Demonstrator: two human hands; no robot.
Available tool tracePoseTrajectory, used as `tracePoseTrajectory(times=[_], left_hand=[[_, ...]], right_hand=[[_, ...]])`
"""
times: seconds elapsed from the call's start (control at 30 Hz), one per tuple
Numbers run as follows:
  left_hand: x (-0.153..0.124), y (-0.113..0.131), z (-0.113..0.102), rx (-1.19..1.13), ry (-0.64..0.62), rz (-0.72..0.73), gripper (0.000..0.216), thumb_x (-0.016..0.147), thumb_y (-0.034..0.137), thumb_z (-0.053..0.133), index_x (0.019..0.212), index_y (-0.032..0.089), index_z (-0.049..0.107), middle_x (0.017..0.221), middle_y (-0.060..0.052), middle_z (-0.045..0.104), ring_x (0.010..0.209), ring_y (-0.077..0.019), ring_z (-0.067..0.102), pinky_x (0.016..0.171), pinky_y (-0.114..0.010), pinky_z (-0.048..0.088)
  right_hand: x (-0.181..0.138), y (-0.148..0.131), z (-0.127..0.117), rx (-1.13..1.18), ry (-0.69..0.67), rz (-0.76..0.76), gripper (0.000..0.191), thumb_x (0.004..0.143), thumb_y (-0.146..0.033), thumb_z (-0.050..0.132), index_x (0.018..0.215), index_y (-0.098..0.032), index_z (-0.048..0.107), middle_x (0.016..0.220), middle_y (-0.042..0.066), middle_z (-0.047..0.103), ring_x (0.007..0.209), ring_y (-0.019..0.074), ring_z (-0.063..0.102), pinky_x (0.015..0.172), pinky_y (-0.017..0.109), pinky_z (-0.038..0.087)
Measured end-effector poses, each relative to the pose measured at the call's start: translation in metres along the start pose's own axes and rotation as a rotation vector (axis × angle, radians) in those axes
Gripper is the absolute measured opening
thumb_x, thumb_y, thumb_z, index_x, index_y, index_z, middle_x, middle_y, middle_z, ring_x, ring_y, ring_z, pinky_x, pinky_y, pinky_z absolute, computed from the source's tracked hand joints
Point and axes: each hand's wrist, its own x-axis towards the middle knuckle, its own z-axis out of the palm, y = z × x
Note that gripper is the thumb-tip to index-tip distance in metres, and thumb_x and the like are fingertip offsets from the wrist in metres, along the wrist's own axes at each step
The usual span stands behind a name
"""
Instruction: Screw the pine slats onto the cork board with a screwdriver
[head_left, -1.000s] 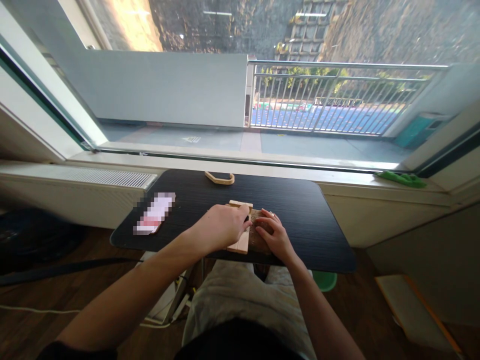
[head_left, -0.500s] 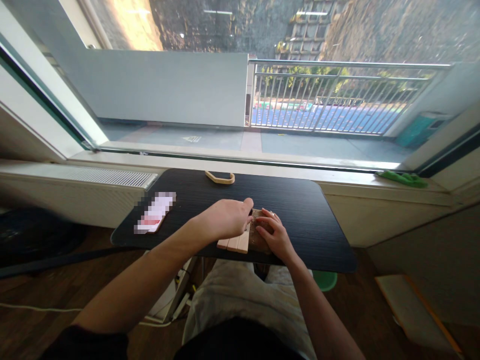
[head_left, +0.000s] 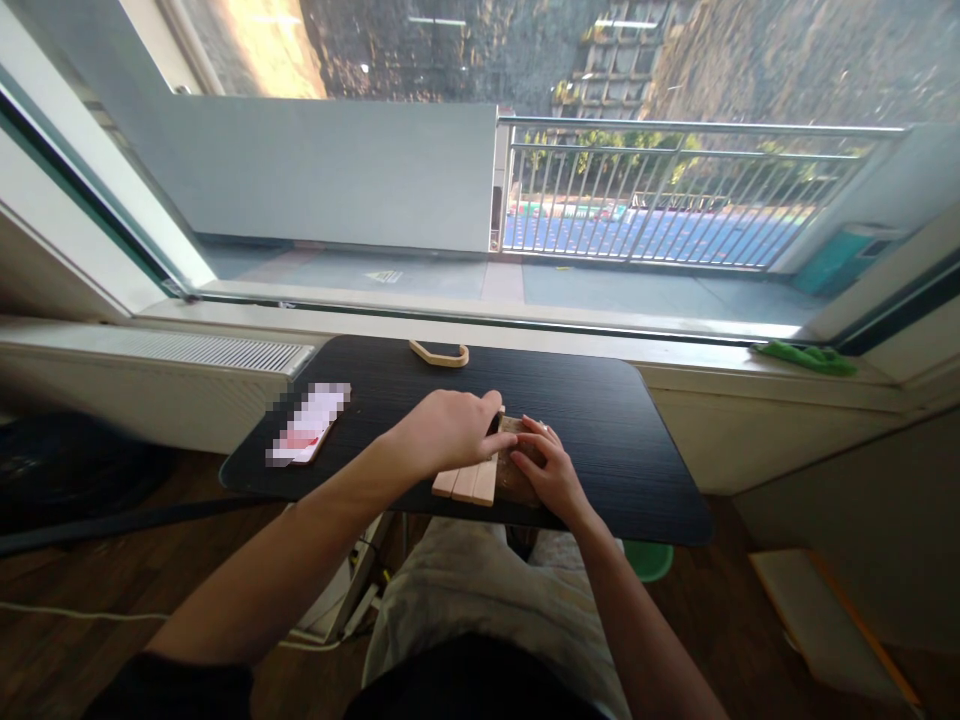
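On the dark table (head_left: 615,440), a brown, rough-looking block (head_left: 517,487) lies close to the front edge. My right hand (head_left: 553,468) rests over its right side with curved fingers and holds it. Against its left side sit several pale wooden slats (head_left: 469,483), side by side. My left hand (head_left: 454,430) is above their far part, fingers curled and thumb stretched toward the block. A small dark patch shows between that thumb and forefinger. The back of the hand hides what its fingers grip.
A bent pale wooden strip (head_left: 441,356) lies near the table's far edge. To the left is a phone (head_left: 309,425), partly blurred out. A green cloth (head_left: 806,357) rests on the window sill. Below the table's right side, a green basin (head_left: 649,560) shows.
My left thumb has stretched out to the right, away from the forefinger, and the hand has shifted slightly. My right hand stays on the brown block.
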Motion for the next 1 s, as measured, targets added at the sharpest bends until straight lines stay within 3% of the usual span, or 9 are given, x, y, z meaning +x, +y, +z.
tracePoseTrajectory(times=[0.13, 0.37, 0.57, 0.83, 1.0], left_hand=[[0.002, -0.001, 0.000, 0.034, 0.067, -0.076, 0.063, 0.097, 0.064, 0.030, 0.100, 0.013, 0.066, 0.082, -0.016, 0.074, 0.083, -0.0311, 0.073, 0.064, -0.032, 0.047], [0.004, 0.005, -0.007, 0.073, 0.001, -0.085, 0.049, 0.103, 0.041, 0.033, 0.103, 0.012, 0.073, 0.090, -0.018, 0.075, 0.089, -0.0294, 0.073, 0.068, -0.032, 0.047], [0.007, 0.008, -0.004, 0.096, 0.028, -0.082, 0.048, 0.102, 0.038, 0.033, 0.095, 0.009, 0.071, 0.082, -0.018, 0.075, 0.085, -0.0303, 0.074, 0.064, -0.032, 0.049], [0.006, 0.009, -0.001, 0.099, 0.060, -0.028, 0.046, 0.101, 0.041, 0.035, 0.095, 0.010, 0.068, 0.078, -0.017, 0.074, 0.079, -0.0322, 0.074, 0.059, -0.033, 0.048], [0.001, 0.007, 0.011, -0.022, 0.157, -0.007, 0.060, 0.100, 0.058, 0.025, 0.094, 0.014, 0.065, 0.081, -0.015, 0.075, 0.080, -0.0315, 0.074, 0.061, -0.033, 0.047]], right_hand=[[-0.001, 0.001, 0.000, -0.001, 0.006, -0.003, 0.021, 0.081, -0.033, 0.066, 0.098, -0.027, 0.076, 0.140, 0.007, 0.060, 0.137, 0.0287, 0.044, 0.119, 0.054, 0.025], [-0.001, 0.001, 0.000, -0.006, 0.003, 0.005, 0.021, 0.080, -0.032, 0.066, 0.098, -0.027, 0.076, 0.140, 0.006, 0.060, 0.137, 0.0283, 0.045, 0.120, 0.053, 0.023], [0.000, -0.001, -0.001, 0.002, 0.011, 0.002, 0.023, 0.080, -0.034, 0.065, 0.098, -0.025, 0.076, 0.139, 0.009, 0.061, 0.135, 0.0285, 0.047, 0.118, 0.053, 0.025], [0.001, 0.001, 0.000, -0.027, 0.002, -0.015, 0.022, 0.080, -0.034, 0.065, 0.098, -0.026, 0.075, 0.140, 0.009, 0.060, 0.136, 0.0292, 0.047, 0.118, 0.056, 0.026], [-0.002, -0.013, -0.008, -0.160, 0.049, -0.085, 0.021, 0.079, -0.032, 0.068, 0.098, -0.026, 0.075, 0.137, 0.010, 0.062, 0.144, 0.0355, 0.033, 0.115, 0.065, 0.024]])
